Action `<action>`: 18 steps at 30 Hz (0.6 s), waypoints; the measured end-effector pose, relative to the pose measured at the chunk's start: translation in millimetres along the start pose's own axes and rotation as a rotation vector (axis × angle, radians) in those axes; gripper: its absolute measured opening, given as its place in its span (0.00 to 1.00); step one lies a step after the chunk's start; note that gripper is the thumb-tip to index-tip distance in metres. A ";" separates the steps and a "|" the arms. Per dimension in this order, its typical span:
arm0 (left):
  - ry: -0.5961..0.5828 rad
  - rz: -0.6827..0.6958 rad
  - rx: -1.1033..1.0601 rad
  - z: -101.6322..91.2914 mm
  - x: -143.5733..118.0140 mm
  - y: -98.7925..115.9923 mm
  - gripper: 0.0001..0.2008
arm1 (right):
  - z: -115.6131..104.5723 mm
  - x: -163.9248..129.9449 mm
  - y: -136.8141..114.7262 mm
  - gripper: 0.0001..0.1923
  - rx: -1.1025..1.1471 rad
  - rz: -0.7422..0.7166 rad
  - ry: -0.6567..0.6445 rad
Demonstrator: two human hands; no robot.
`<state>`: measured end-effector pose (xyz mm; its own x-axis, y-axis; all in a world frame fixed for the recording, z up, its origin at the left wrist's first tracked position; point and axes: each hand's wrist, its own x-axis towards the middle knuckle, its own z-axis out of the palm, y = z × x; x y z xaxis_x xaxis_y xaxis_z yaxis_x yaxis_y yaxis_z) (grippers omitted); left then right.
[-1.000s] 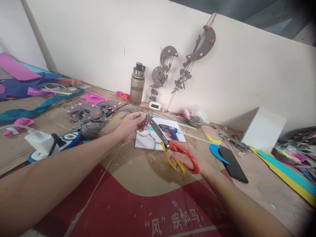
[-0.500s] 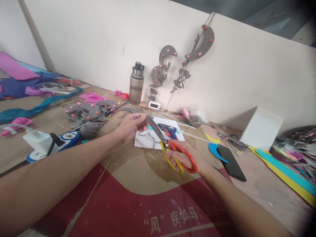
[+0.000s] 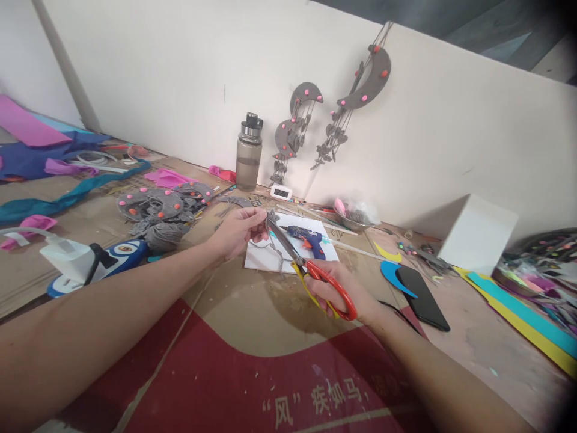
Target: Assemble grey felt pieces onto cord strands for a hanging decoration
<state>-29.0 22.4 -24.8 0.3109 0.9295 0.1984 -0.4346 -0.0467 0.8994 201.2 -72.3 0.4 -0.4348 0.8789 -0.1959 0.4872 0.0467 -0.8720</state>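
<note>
My right hand [image 3: 331, 285] grips scissors [image 3: 331, 282] with one red and one yellow handle loop, blades pointing up and left. The blade tips touch or nearly touch a small grey piece [image 3: 271, 218] that my left hand [image 3: 246, 228] pinches between thumb and fingers; its exact kind is too small to make out. A grey cord [image 3: 280, 257] hangs below it over a white sheet [image 3: 261, 261]. On that sheet lies a blue and orange hot glue gun [image 3: 311, 239], just beyond the scissors.
A water bottle [image 3: 249, 153] and a small digital clock [image 3: 281, 192] stand by the wall. Grey crescents with pink dots [image 3: 155, 203] lie left, near a power strip [image 3: 128, 249]. A phone [image 3: 424, 297] and a blue crescent [image 3: 394, 278] lie right; crescent hangings [image 3: 376, 78] decorate the wall.
The scissors have turned slightly and their handles have come closer together, the blades now narrower. My left hand stays in place with the grey piece.
</note>
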 end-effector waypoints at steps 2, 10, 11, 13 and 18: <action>0.045 0.007 -0.005 -1.7 1.4 -1.0 0.12 | 0.6 -0.4 -1.2 0.07 -0.007 0.002 -0.012; 0.208 0.031 0.004 -15.6 11.3 -1.2 0.14 | -4.2 -2.2 -5.3 0.17 -0.467 -0.197 0.045; 0.206 0.025 -0.004 -16.3 11.6 0.0 0.14 | -3.0 -4.5 -7.7 0.17 -0.523 -0.218 0.029; 0.197 0.011 -0.023 -16.7 11.4 2.7 0.13 | 0.9 -10.1 -12.5 0.20 -0.602 -0.264 -0.019; 0.185 -0.024 -0.054 -13.3 9.0 9.9 0.12 | 9.0 -25.4 -19.8 0.30 -0.777 -0.287 -0.077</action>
<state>-41.7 35.2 -19.2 0.1631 0.9817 0.0980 -0.4752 -0.0089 0.8798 195.8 -99.9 18.6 -0.6583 0.7497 -0.0677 0.7216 0.6028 -0.3405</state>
